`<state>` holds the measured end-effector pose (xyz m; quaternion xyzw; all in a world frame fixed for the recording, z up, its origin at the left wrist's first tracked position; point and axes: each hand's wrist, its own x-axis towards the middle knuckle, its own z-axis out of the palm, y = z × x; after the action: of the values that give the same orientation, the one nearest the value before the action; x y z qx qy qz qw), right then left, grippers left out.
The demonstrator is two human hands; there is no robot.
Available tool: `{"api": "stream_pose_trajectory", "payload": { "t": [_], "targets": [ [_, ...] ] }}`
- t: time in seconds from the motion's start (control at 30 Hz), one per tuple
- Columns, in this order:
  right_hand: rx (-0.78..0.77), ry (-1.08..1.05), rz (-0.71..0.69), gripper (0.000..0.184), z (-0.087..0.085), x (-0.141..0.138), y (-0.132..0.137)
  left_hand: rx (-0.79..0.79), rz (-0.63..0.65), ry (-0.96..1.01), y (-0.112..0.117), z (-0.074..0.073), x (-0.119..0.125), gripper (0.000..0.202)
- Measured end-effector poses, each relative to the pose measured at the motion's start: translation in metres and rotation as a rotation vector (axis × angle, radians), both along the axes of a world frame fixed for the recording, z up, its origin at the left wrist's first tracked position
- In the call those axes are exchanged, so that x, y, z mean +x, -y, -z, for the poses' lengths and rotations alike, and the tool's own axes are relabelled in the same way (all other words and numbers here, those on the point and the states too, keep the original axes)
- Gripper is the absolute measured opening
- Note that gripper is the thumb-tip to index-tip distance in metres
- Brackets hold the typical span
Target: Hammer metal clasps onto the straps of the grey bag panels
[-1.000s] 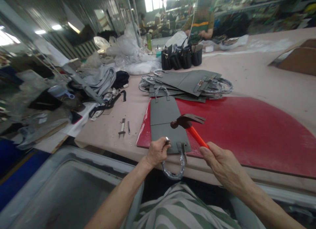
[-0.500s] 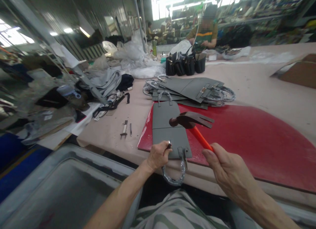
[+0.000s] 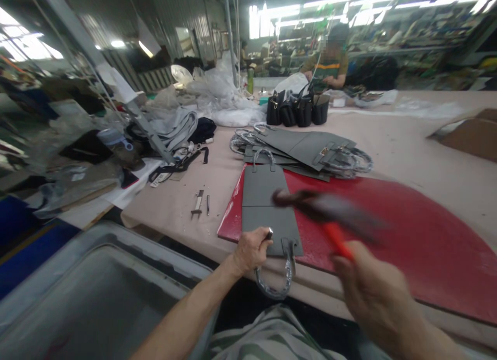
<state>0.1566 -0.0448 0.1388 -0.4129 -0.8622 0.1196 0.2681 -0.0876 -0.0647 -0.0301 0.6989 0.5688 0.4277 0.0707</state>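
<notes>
My right hand [image 3: 376, 287] is wrapped round the orange handle of a claw hammer [image 3: 306, 202], whose head is smeared by motion above the red board. My left hand [image 3: 251, 248] is closed round a short metal punch [image 3: 269, 232], its shiny top end showing above the fingers. The punch stands over the near part of a flat grey bag panel [image 3: 264, 189]; its lower tip is hidden by my hand. That panel lies on the red board and has a handle at each end. The near handle [image 3: 275, 292], wrapped in clear plastic, hangs past the table edge.
A stack of grey bag panels [image 3: 298, 145] lies behind the board [image 3: 380, 220]. Several black bags [image 3: 297, 111] stand farther back. Left are a metal tool [image 3: 198, 203] and thin rod [image 3: 208, 204]. A grey bin [image 3: 116, 287] sits below; a person [image 3: 330, 65] works across the table.
The hammer and my right hand have shifted slightly right and down, now blurred. My left hand stays on the punch over the panel. The whole view has tilted a little.
</notes>
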Motion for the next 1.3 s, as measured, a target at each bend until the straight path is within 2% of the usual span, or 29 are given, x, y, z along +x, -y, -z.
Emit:
{"api": "stream_pose_trajectory", "payload": {
  "t": [0.07,0.13,0.2,0.27,0.33,0.37,0.43,0.47,0.6,0.67,0.77,0.87,0.93,1.0,1.07,1.17,1.23,1.3],
  "targets": [
    [-0.008,0.041,-0.068,0.038,0.007,-0.004,-0.001,-0.001,-0.003,0.001,0.000,0.000,0.000,0.012],
    [-0.004,0.031,-0.099,0.036,0.002,-0.006,-0.002,-0.003,-0.006,0.010,0.000,0.000,0.000,0.012],
    [0.037,-0.061,-0.029,0.031,-0.008,-0.008,-0.001,-0.001,-0.001,0.015,0.001,0.000,0.000,0.010],
    [0.151,-0.168,0.050,0.029,-0.012,-0.007,0.000,-0.002,0.003,0.013,0.001,0.001,0.000,0.009],
    [0.218,-0.106,-0.005,0.032,-0.003,-0.005,0.001,-0.009,-0.004,0.008,0.001,0.002,0.000,0.009],
    [0.195,-0.008,-0.074,0.032,0.004,-0.003,0.000,-0.016,-0.011,0.007,0.001,0.003,0.000,0.009],
    [0.045,0.189,-0.133,0.031,0.018,0.003,-0.005,-0.022,-0.026,0.015,0.001,0.003,0.001,0.010],
    [-0.046,0.235,-0.108,0.031,0.024,0.006,-0.008,-0.024,-0.029,0.026,0.002,0.002,0.001,0.010],
    [-0.373,0.109,0.066,0.037,0.043,0.016,-0.031,-0.047,0.000,0.091,0.003,-0.005,0.000,0.008],
    [-0.509,0.036,0.138,0.038,0.058,0.019,-0.044,-0.084,0.034,0.120,0.004,-0.010,-0.001,0.011],
    [-0.601,0.091,0.244,0.041,0.085,0.023,-0.061,-0.159,0.072,0.168,0.003,-0.015,-0.005,0.014],
    [-0.554,0.262,0.359,0.036,0.103,0.028,-0.073,-0.189,0.092,0.190,0.004,-0.017,-0.009,0.010],
    [-0.411,0.362,0.408,0.029,0.105,0.028,-0.075,-0.170,0.109,0.186,0.006,-0.015,-0.010,0.010],
    [-0.160,0.404,0.370,0.029,0.104,0.020,-0.072,-0.153,0.104,0.194,0.007,-0.014,-0.009,0.012],
    [0.048,0.360,0.228,0.034,0.106,0.004,-0.063,-0.164,0.055,0.236,0.008,-0.014,-0.006,0.012],
    [0.049,0.243,0.004,0.040,0.121,-0.026,-0.044,-0.240,-0.060,0.460,0.006,-0.015,-0.003,0.008],
    [0.009,0.228,-0.038,0.046,0.135,-0.043,-0.032,-0.278,-0.151,0.718,0.003,-0.015,-0.005,0.013],
    [-0.002,0.223,-0.017,0.051,0.145,-0.051,-0.024,-0.283,-0.216,0.912,0.001,-0.014,-0.012,0.021]
  ]
}}
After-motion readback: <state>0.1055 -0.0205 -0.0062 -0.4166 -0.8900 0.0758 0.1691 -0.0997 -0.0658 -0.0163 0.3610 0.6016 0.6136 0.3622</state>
